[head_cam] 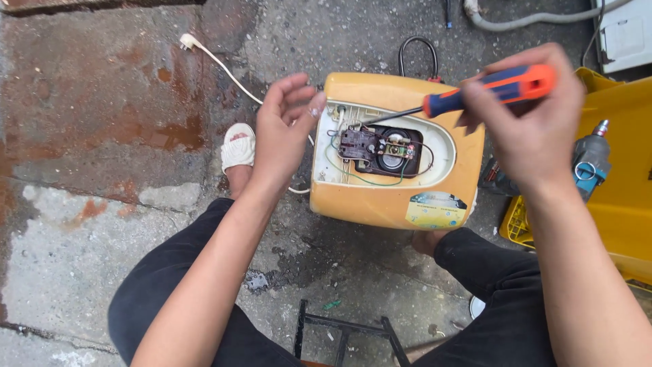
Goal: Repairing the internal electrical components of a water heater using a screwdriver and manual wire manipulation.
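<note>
A yellow appliance housing (367,197) stands on the wet concrete between my knees, its white oval opening showing a dark thermostat part (380,151) with green and black wires. My right hand (536,119) grips an orange-and-blue screwdriver (499,86); its metal shaft points left and down, the tip at the upper left of the opening. My left hand (284,129) hovers just left of the housing, fingers spread and slightly curled, holding nothing that I can see.
A white cord with plug (204,54) trails across the floor to the appliance. A yellow crate (621,204) with a drill (591,160) sits at right. A black metal frame (343,329) stands near my legs. My sandalled foot (238,149) rests left of the housing.
</note>
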